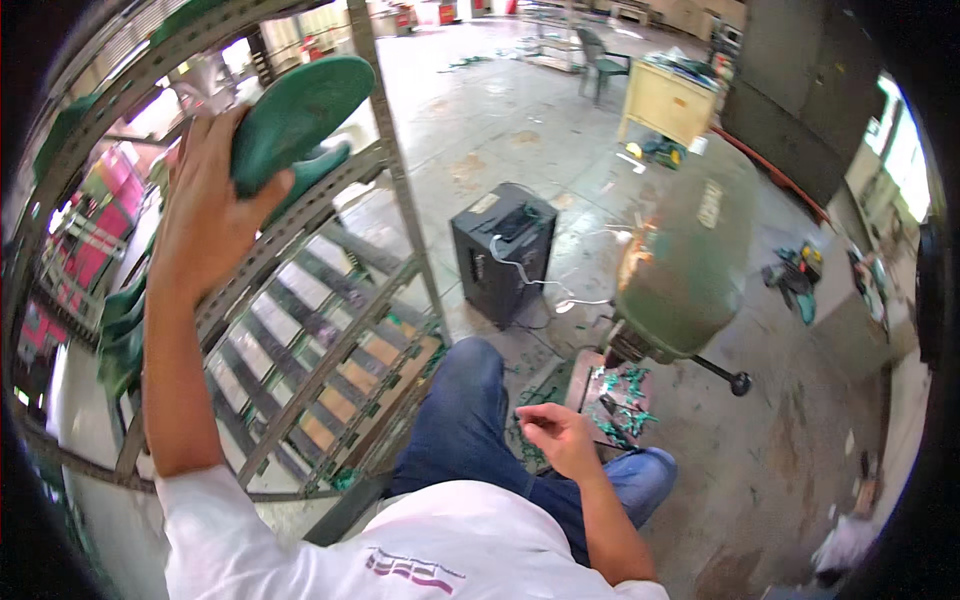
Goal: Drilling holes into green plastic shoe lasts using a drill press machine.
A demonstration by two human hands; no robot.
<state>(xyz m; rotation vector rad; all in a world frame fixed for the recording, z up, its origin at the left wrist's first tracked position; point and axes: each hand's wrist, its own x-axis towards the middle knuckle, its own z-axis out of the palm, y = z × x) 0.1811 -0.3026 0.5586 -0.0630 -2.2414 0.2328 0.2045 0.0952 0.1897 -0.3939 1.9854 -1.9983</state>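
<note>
My left hand [205,205] reaches up to the metal rack at the left, its fingers and thumb closed around a green shoe last [300,115]. The last's broad, sole-shaped face shows, tilted up to the right. Just under it, another green piece [320,170] rests on the rack's upper level, partly hidden. Over my lap is my right hand [560,435], its fingers curled in and nothing visible in them. It is nearest to the drill press table [580,385], which is strewn with green shavings [625,395].
The slotted metal rack [395,190] stands close on my left, with more green lasts [122,340] at its far side. The green drill press head [690,260] has a knobbed lever [738,382] sticking out. A black box [503,250] with a white cable stands ahead; a yellowish desk [668,100] is beyond.
</note>
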